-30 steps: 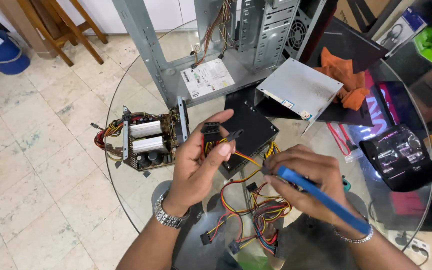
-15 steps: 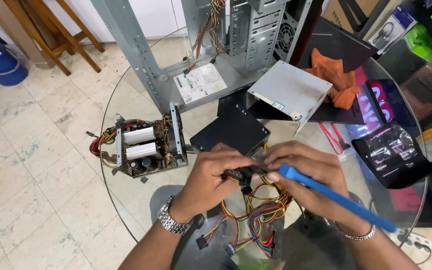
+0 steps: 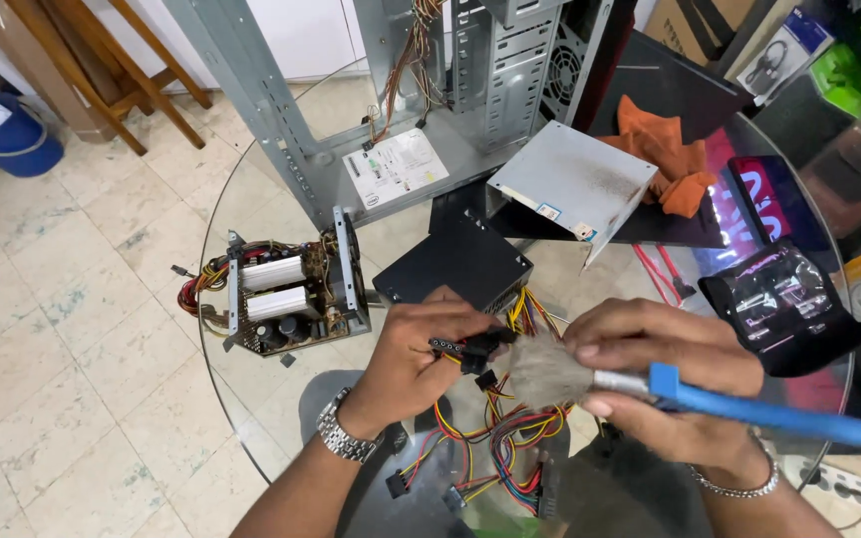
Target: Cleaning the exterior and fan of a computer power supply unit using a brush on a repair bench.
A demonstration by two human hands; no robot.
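blue brush (image 3: 749,408) lying left-right, bristles left

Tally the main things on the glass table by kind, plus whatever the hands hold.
Power supply units: 2, open one, black one
Computer case: 1
Metal cover: 1
Orange cloth: 1
Blue-handled brush: 1, right hand
Cable connector: 1, left hand
Total: 7

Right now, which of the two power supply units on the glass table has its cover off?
The left one, the open power supply: its coils and capacitors show. The black power supply near the left hand is closed.
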